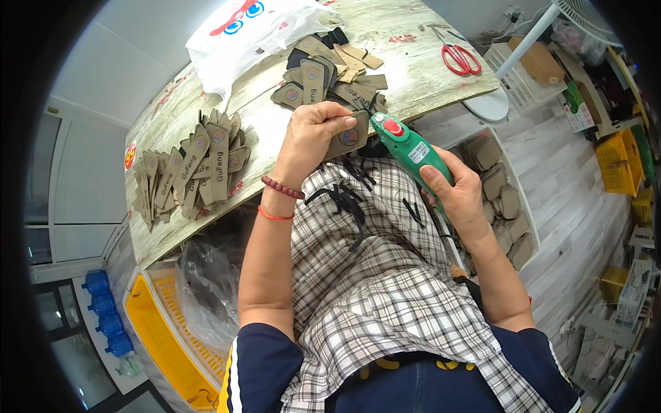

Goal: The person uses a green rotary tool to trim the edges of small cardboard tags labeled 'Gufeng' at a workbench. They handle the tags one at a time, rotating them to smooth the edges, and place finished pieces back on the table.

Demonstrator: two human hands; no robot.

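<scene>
My left hand [311,134] is closed on a khaki fabric tab [351,138] with a small round emblem, just off the table's near edge. My right hand [460,189] grips a green handheld electric cutter [411,146] with a red round button. The cutter's head sits close beside the tab's edge; whether they touch I cannot tell. Beyond my left hand lies a loose heap of similar khaki tabs [313,74], some with black parts. Another pile of khaki tabs [195,168] is at the table's left. Black scraps [342,199] lie on the plaid apron [392,303] over my lap.
Red-handled scissors [460,60] and a white plastic bag [265,31] lie on the worn wooden table [406,76]. A white bin [525,213] of khaki pieces stands at my right. A yellow basket [155,337] is at lower left, a fan stand [487,107] at far right.
</scene>
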